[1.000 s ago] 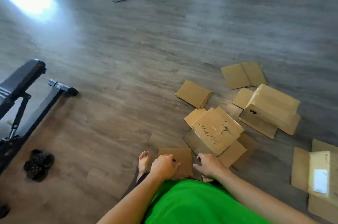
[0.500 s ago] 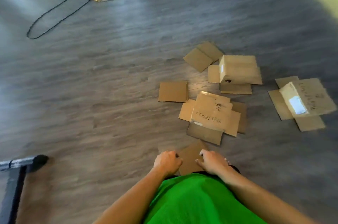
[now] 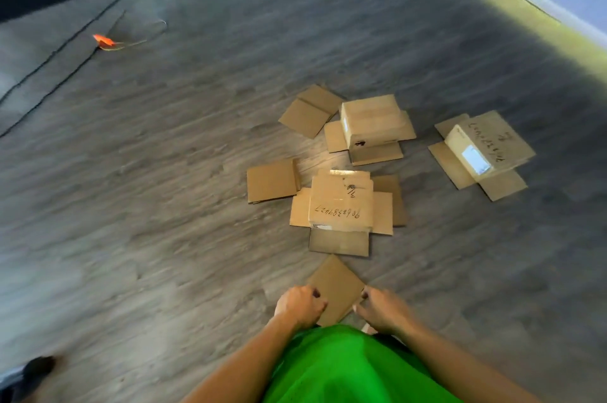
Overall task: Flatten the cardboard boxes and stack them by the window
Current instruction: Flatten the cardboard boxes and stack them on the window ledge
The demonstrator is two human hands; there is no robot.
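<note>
Gripping flattened cardboard (image 3: 336, 287) as before, both hands (image 3: 300, 305) curled on its edges, view swung right

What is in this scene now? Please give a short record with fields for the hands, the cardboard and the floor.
held piece: flat cardboard piece, gripped at its two sides
left hand: left hand, curled on the left edge
right hand: right hand, curled on the right edge
unflattened boxes: three, flaps spread: numbered box, middle box, labelled box
flat pieces on floor: two
floor: grey wood planks
other: orange item on a cord
</note>
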